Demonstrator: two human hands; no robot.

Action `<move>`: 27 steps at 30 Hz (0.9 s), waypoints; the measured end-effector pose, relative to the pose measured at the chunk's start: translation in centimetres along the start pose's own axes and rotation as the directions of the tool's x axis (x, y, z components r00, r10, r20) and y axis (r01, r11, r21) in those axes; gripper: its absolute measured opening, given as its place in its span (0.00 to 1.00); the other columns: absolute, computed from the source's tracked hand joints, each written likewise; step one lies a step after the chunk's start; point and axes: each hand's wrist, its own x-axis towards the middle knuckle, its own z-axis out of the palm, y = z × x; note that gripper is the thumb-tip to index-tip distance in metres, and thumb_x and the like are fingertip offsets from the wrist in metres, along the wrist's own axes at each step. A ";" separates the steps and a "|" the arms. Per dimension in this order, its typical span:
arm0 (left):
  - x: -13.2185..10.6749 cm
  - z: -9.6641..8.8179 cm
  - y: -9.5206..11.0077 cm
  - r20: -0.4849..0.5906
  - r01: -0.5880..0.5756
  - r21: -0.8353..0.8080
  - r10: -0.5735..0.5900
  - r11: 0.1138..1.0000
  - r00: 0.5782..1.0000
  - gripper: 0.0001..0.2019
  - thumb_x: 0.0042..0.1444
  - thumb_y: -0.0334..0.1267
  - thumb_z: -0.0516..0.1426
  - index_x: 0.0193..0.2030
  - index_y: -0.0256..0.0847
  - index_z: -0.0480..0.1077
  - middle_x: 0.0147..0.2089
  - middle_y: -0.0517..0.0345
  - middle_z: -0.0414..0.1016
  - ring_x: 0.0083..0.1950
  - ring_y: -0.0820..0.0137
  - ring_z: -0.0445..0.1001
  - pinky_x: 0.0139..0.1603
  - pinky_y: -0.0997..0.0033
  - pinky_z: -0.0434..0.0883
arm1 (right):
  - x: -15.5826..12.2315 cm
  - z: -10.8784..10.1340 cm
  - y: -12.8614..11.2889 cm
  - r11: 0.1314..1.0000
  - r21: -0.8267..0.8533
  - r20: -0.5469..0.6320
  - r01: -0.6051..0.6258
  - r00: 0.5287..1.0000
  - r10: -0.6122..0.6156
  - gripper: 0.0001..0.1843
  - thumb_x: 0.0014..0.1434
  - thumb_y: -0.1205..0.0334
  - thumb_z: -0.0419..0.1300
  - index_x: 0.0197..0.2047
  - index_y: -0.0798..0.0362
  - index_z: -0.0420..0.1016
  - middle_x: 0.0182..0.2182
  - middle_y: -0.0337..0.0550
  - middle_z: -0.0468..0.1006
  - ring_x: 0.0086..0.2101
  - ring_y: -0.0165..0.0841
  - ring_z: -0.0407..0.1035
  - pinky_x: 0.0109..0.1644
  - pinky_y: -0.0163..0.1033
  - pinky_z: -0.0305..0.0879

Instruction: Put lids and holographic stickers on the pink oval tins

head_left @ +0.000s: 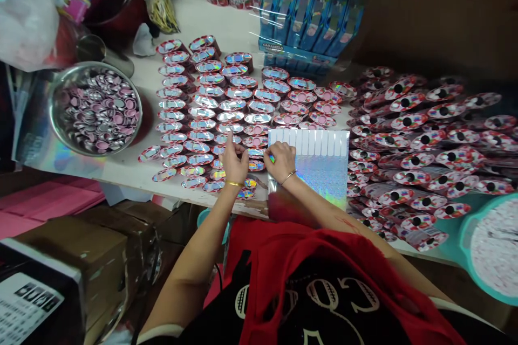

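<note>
My left hand [235, 163] rests among the small oval red-and-white packs, index finger stretched out and thumb apart. My right hand [282, 161] is closed in a pinch by the left edge of a sticker sheet. At its fingertips a small shiny sticker [271, 158] shows rainbow colours; the fingers partly hide it. Between both hands lies the top of an oval pack [256, 153]. The silvery sticker sheet [319, 172] has a row of bare white strips at its far end, and my right forearm crosses it. Many packs in the middle carry shiny strips; a few show pink round spots.
A steel bowl [140, 113] of small round metal-and-pink pieces stands at left. Packs with dark round holes [415, 160] crowd the right side. Blue boxes [299, 24] stand at the back. A teal basin [471, 259] is at right, cardboard boxes [76, 248] at lower left.
</note>
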 end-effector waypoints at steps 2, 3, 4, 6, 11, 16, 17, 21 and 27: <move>0.0 0.1 -0.2 0.015 -0.008 0.017 0.008 1.000 1.000 0.37 0.52 0.32 0.57 0.69 0.40 0.50 0.34 0.61 0.74 0.37 0.69 0.72 0.51 0.60 0.61 | 0.0 0.0 0.2 1.000 -0.019 0.005 0.017 1.000 -0.017 0.09 0.62 0.59 0.54 0.32 0.52 0.72 0.33 0.44 0.74 0.40 0.38 0.63 0.44 0.44 0.48; -0.1 0.2 -0.2 0.020 -0.009 0.021 0.009 1.000 1.000 0.37 0.52 0.33 0.57 0.69 0.40 0.49 0.34 0.61 0.74 0.37 0.69 0.72 0.51 0.60 0.61 | -0.1 0.0 0.3 1.000 -0.023 0.008 0.019 1.000 -0.018 0.10 0.62 0.59 0.54 0.32 0.51 0.73 0.33 0.44 0.74 0.40 0.38 0.63 0.44 0.44 0.47; -0.1 0.3 -0.3 0.023 -0.009 0.024 0.008 1.000 1.000 0.38 0.53 0.33 0.57 0.69 0.40 0.48 0.34 0.61 0.74 0.37 0.69 0.72 0.51 0.60 0.61 | -0.1 -0.1 0.4 1.000 -0.025 0.013 0.019 1.000 -0.018 0.10 0.62 0.58 0.54 0.33 0.51 0.73 0.34 0.44 0.74 0.40 0.38 0.63 0.44 0.44 0.47; -0.2 0.4 -0.3 0.028 -0.005 0.034 0.004 0.999 1.000 0.38 0.53 0.34 0.56 0.70 0.40 0.47 0.34 0.61 0.74 0.37 0.69 0.72 0.50 0.60 0.60 | 0.0 -0.3 0.6 1.000 -0.025 0.025 0.016 1.000 -0.015 0.11 0.63 0.57 0.53 0.33 0.51 0.74 0.34 0.43 0.74 0.40 0.37 0.63 0.44 0.44 0.47; -0.3 0.6 -0.3 0.033 -0.014 0.090 0.011 0.996 0.999 0.38 0.52 0.34 0.56 0.70 0.39 0.48 0.34 0.61 0.75 0.37 0.68 0.72 0.50 0.59 0.59 | 0.2 -0.5 0.6 0.999 -0.047 0.057 0.008 0.998 -0.006 0.09 0.61 0.57 0.55 0.33 0.50 0.75 0.34 0.44 0.74 0.40 0.38 0.62 0.44 0.44 0.46; -0.4 0.5 -0.1 0.059 -0.019 0.166 0.009 0.986 0.998 0.38 0.53 0.36 0.56 0.70 0.37 0.47 0.36 0.57 0.74 0.41 0.64 0.71 0.51 0.58 0.59 | 0.2 -0.3 0.2 0.996 -0.085 0.051 -0.018 0.998 0.023 0.09 0.60 0.58 0.55 0.31 0.51 0.72 0.34 0.45 0.74 0.41 0.39 0.62 0.44 0.45 0.47; -0.4 0.5 -0.1 0.056 -0.018 0.182 0.008 0.983 0.998 0.38 0.53 0.37 0.56 0.70 0.36 0.47 0.38 0.55 0.74 0.42 0.63 0.70 0.51 0.57 0.60 | 0.2 -0.3 0.2 0.996 -0.088 0.046 -0.030 0.998 0.034 0.08 0.59 0.58 0.55 0.32 0.52 0.72 0.34 0.45 0.74 0.41 0.40 0.62 0.44 0.45 0.47; -0.2 0.3 -0.1 -0.009 -0.012 0.225 0.015 0.974 1.000 0.38 0.52 0.40 0.57 0.68 0.34 0.50 0.50 0.44 0.69 0.51 0.56 0.67 0.53 0.54 0.61 | 0.2 -0.5 0.6 0.994 -0.084 0.032 -0.064 0.997 0.067 0.09 0.58 0.60 0.55 0.40 0.53 0.70 0.38 0.47 0.74 0.42 0.41 0.62 0.45 0.45 0.49; -0.2 -2.0 2.5 -0.137 -0.129 -0.019 0.125 0.992 0.983 0.16 0.53 0.38 0.57 0.49 0.40 0.65 0.49 0.48 0.65 0.54 0.60 0.65 0.58 0.58 0.62 | 0.3 -2.0 0.4 0.983 0.184 -0.030 -0.009 0.999 0.015 0.14 0.61 0.56 0.54 0.47 0.53 0.70 0.39 0.47 0.74 0.41 0.39 0.65 0.46 0.44 0.56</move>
